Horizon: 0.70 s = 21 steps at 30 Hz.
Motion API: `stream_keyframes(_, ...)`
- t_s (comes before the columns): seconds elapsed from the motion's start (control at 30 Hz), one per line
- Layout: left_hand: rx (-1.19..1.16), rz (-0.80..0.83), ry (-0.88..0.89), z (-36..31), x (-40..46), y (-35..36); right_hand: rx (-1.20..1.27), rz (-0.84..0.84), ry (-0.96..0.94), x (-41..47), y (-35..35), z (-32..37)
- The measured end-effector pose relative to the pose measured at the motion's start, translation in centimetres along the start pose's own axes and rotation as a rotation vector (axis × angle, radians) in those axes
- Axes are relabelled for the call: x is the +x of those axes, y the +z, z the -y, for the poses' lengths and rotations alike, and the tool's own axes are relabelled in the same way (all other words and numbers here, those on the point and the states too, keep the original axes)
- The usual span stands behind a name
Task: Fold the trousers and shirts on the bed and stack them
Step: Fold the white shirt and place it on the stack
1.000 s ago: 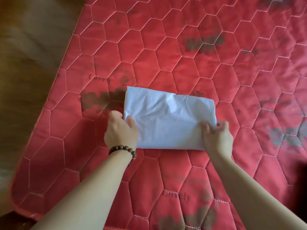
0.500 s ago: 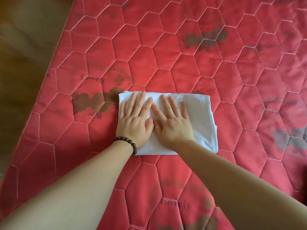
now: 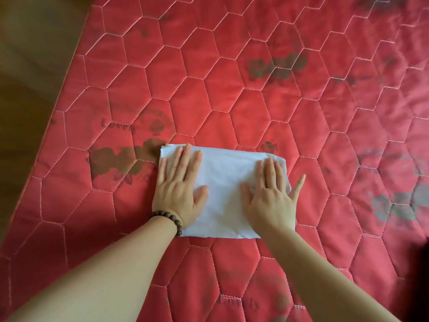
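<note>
A white garment (image 3: 224, 189), folded into a flat rectangle, lies on the red quilted bed cover (image 3: 232, 89). My left hand (image 3: 180, 189), with a bead bracelet at the wrist, presses flat on the garment's left part, fingers straight. On the right part my right hand (image 3: 270, 196) presses flat too, and its little finger reaches past the garment's right edge onto the cover. Both palms hide part of the cloth. No other clothes are in view.
The bed's left edge runs diagonally from the top left down to the lower left, with brown wooden floor (image 3: 27, 77) beyond it. The red cover stretches wide to the right and far side. A dark shape (image 3: 423, 263) shows at the right border.
My hands, side by side at the garment's left middle half a second ago, have slid apart to its left and right parts. A second ago they gripped its near corners.
</note>
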<state>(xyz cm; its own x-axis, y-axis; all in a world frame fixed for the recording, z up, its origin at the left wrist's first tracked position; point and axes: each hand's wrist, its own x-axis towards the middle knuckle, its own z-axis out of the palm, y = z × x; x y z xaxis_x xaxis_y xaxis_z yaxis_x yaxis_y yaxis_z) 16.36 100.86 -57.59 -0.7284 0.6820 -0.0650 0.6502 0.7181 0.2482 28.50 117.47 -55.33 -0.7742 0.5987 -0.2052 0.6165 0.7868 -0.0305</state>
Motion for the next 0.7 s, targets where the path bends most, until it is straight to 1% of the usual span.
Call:
stream_keyframes(0.03,-0.003,0.003,0.000,0.0,0.0,0.0,0.011,-0.045,-0.038,0.4,-0.4,0.8)
stream_keyframes(0.1,-0.011,0.003,0.007,0.1,0.0,0.0,0.077,-0.102,-0.209,1.2,-0.7,3.1)
stream_keyframes(0.17,-0.028,-0.007,0.009,0.0,0.0,0.0,0.135,-0.056,-0.368,2.0,-0.7,5.1)
stream_keyframes(0.2,-0.033,-0.012,0.005,-0.1,0.0,0.0,0.162,-0.011,-0.394,2.6,-0.7,5.4)
stream_keyframes(0.27,-0.028,-0.011,-0.003,-0.1,0.1,0.0,0.163,0.053,-0.352,4.0,-0.7,4.2)
stream_keyframes(0.37,-0.010,-0.002,-0.008,-0.1,-0.1,-0.1,0.120,0.086,-0.235,6.4,-2.2,-0.2)
stream_keyframes(0.43,0.007,0.015,-0.012,-0.3,0.0,-0.4,0.123,0.154,-0.177,8.1,-3.9,-2.8)
stream_keyframes(0.5,0.019,0.053,-0.016,-0.4,0.0,-0.8,0.223,0.226,-0.173,9.2,-5.6,-4.1)
stream_keyframes(0.6,0.024,0.093,-0.022,-0.6,0.1,-1.8,0.472,0.278,-0.156,9.6,-7.5,-4.9)
stream_keyframes(0.67,0.016,0.024,-0.028,-1.1,0.1,-2.9,0.608,0.314,-0.094,9.2,-8.2,-5.6)
stream_keyframes(0.7,-0.001,-0.024,-0.032,-1.5,0.1,-3.6,0.681,0.359,-0.042,8.8,-8.3,-5.9)
